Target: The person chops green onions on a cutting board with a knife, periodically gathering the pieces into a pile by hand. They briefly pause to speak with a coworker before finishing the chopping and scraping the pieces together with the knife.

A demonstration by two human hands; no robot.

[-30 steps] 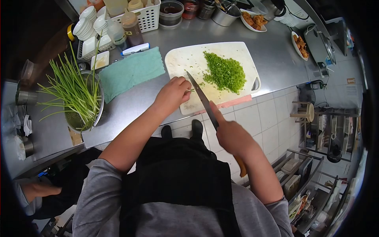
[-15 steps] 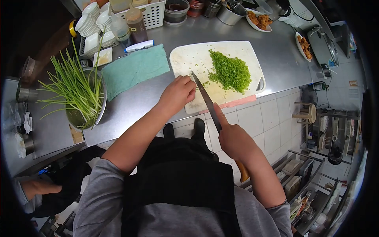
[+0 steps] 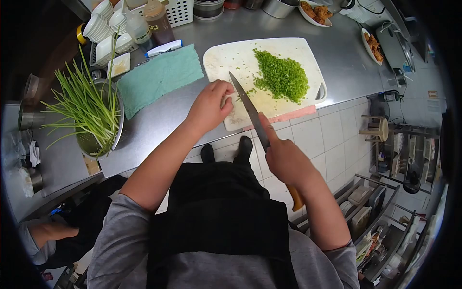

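Note:
A long kitchen knife with a wooden handle is gripped in my right hand, the index finger stretched along its blade. The blade slants over the near left part of a white cutting board, its tip pointing away from me. Just left of the blade, my left hand hovers at the board's left edge, fingers curled and thumb apart, with nothing visible in it. Finely chopped green onion lies heaped on the board's right half, and a few bits are scattered near the blade.
Whole green onions stick out of a metal colander at left. A green cloth lies between it and the board. Behind are squeeze bottles, white dishes and plates of fried food. Another person's arm shows lower left.
My left hand has moved slightly left, away from the blade, and its thumb and fingers have parted. The knife stays in my right hand. The whole view has shifted a little.

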